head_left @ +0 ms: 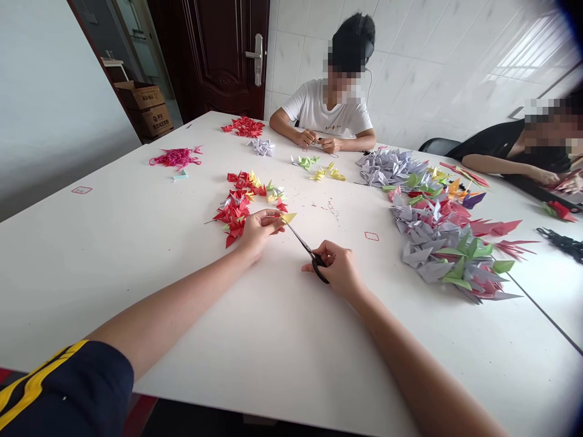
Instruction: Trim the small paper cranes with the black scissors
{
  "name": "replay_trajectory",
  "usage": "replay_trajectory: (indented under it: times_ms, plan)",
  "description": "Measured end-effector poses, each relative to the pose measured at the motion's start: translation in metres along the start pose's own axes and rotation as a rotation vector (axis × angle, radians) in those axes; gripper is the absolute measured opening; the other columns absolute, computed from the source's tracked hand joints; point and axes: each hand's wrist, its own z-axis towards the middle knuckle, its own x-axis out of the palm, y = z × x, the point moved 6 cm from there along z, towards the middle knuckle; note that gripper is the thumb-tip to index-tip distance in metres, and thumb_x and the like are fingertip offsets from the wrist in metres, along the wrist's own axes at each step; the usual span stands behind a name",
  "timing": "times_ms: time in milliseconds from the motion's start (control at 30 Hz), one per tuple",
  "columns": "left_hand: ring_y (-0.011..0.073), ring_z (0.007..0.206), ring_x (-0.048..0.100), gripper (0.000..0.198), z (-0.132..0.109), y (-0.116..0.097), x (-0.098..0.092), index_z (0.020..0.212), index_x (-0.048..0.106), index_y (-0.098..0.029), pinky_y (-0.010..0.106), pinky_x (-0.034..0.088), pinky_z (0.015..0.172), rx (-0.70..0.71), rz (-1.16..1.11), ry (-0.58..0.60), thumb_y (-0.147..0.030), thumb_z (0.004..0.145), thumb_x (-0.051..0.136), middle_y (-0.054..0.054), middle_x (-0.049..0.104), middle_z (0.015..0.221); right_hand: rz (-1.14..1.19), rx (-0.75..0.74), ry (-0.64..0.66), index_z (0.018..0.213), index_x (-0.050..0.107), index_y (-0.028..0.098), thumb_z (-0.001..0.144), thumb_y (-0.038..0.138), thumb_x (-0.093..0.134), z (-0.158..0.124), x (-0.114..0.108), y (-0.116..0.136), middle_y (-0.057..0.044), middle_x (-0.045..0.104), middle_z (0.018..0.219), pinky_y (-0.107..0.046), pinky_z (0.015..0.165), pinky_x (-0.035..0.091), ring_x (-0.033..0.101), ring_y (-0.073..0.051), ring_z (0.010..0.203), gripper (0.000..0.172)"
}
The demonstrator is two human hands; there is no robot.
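Yellow folded paper (288,217) pinched in left hand (259,232); right hand (334,268) clamped on black-handled steel scissors (313,256); hands apart.

The left hand (259,232) pinches forward, fingers together, while the right hand (334,268) curls nearly closed just to its right.

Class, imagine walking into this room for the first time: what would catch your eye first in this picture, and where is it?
First comes the large heap of grey, red and green origami cranes on the right of the white table. Nearer the middle, the left hand pinches a yellow paper piece beside a red-and-yellow spread, while the right hand works black-handled scissors.
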Motion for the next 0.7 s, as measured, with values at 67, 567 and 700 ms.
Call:
replay_trajectory:
  times_ms: [67, 567, 700]
  plan:
    - [0.0119, 0.064, 0.061, 0.035, -0.0001, -0.0003, 0.0001, 0.087, 0.065, -0.015, 0.03, 0.048, 0.072, -0.002, 0.004, 0.001, -0.029, 0.058, 0.081, 0.004, 0.068, 0.079, 0.008, 0.011, 0.0, 0.073, 0.054, 0.022, 0.06, 0.046, 0.079, 0.0, 0.0002, 0.0002, 0.004, 0.054, 0.056, -0.024, 0.049, 0.029, 0.034, -0.011, 0.053, 0.037]
    - [0.0144, 0.071, 0.064, 0.035, -0.0026, -0.0021, -0.0006, 0.08, 0.063, -0.015, 0.032, 0.048, 0.077, 0.02, 0.032, -0.008, -0.039, 0.062, 0.082, 0.004, 0.067, 0.08, 0.197, 0.118, 0.02, 0.069, 0.053, 0.021, 0.048, 0.051, 0.086, -0.0001, 0.0052, 0.0015, 0.008, 0.039, 0.053, -0.025, 0.047, 0.024, 0.031, -0.009, 0.049, 0.049]
    - [0.0153, 0.072, 0.065, 0.033, -0.0035, -0.0035, 0.0001, 0.079, 0.062, -0.015, 0.031, 0.047, 0.077, 0.034, 0.051, -0.004, -0.039, 0.064, 0.081, 0.005, 0.068, 0.081, 0.168, 0.101, -0.044, 0.07, 0.054, 0.021, 0.05, 0.051, 0.085, -0.0019, 0.0053, 0.0028, 0.008, 0.039, 0.053, -0.025, 0.048, 0.025, 0.033, -0.009, 0.049, 0.047]
